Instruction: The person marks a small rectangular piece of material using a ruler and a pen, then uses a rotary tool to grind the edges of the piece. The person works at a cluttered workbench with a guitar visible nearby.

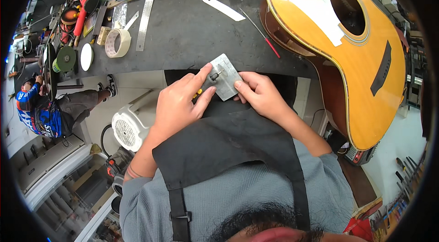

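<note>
A small grey rectangular plate (225, 87) is held over my lap, just in front of the bench edge. On its face sits a small dark piece (215, 76) with a thin grey tip; its kind I cannot make out. My left hand (183, 98) is closed at the plate's left side, index finger along the upper edge and thumb lower down. Something yellow (199, 92) shows between that thumb and fingers, mostly hidden. My right hand (260, 91) pinches the plate's right edge, thumb on top and fingers beneath.
An acoustic guitar (375, 104) with masked top lies at right, overhanging the bench (183, 27). On the bench are a red-handled thin tool (272, 47), a white strip (224, 8), a steel ruler (150, 8) and a tape roll (117, 43). Another person (41, 109) is at far left.
</note>
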A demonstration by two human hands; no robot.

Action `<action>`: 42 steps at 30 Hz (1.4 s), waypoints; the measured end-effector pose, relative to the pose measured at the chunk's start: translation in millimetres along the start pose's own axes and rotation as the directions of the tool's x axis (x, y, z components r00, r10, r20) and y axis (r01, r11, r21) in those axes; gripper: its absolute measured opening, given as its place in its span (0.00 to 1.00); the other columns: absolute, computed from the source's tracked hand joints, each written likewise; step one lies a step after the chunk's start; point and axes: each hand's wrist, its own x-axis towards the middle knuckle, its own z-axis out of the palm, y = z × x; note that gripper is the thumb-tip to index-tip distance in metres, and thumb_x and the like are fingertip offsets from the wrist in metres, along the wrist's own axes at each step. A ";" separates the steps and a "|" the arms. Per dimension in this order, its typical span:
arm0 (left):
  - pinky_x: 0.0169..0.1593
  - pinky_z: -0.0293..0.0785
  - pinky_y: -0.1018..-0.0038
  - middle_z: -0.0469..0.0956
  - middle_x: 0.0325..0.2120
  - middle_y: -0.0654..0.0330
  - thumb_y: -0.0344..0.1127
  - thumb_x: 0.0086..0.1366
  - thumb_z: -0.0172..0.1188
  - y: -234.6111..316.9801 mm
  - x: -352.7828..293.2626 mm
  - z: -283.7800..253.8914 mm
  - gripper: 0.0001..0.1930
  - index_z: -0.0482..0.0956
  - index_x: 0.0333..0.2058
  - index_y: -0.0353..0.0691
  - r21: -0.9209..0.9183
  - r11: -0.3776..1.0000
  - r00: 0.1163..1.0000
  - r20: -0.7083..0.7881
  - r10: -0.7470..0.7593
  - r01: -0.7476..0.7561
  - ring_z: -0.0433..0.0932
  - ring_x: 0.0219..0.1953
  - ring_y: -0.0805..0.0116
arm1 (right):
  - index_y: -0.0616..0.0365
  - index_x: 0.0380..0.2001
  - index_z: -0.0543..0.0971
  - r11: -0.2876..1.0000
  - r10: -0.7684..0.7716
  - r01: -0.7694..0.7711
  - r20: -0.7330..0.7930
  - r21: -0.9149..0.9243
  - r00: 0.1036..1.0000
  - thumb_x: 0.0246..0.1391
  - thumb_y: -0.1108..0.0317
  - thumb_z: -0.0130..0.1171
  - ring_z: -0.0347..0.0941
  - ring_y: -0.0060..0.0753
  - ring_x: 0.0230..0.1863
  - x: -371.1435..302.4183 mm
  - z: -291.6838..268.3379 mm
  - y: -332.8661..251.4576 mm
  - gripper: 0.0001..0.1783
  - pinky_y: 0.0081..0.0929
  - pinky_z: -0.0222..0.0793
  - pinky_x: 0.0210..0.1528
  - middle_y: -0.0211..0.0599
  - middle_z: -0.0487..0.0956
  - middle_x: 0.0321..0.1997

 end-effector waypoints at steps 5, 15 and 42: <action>0.37 0.81 0.62 0.84 0.33 0.57 0.40 0.72 0.76 -2.8 0.5 4.1 0.30 0.85 0.71 0.46 0.015 1.000 1.000 -0.021 0.021 -0.021 0.85 0.31 0.55 | 0.70 0.59 0.85 1.000 0.014 -0.015 -0.019 -0.011 1.000 0.80 0.65 0.62 0.84 0.20 0.34 -4.3 1.2 -3.6 0.17 0.27 0.82 0.41 0.34 0.89 0.35; 0.44 0.83 0.62 0.87 0.37 0.50 0.36 0.72 0.76 0.7 10.2 2.0 0.28 0.86 0.69 0.43 -0.042 0.999 1.000 -0.016 -0.015 0.014 0.86 0.35 0.49 | 0.69 0.61 0.85 0.992 0.058 -0.060 0.018 0.114 0.998 0.80 0.64 0.65 0.83 0.16 0.35 -7.2 -3.4 -10.8 0.19 0.23 0.79 0.40 0.30 0.89 0.39; 0.41 0.78 0.75 0.87 0.39 0.61 0.36 0.81 0.69 -11.7 -4.9 4.1 0.24 0.83 0.71 0.33 -0.641 0.718 0.962 0.150 -0.230 0.272 0.80 0.34 0.77 | 0.63 0.80 0.73 0.820 0.074 -0.125 0.114 0.558 0.991 0.77 0.62 0.62 0.67 0.12 0.35 -10.5 -0.8 -23.3 0.33 0.17 0.63 0.37 0.26 0.84 0.51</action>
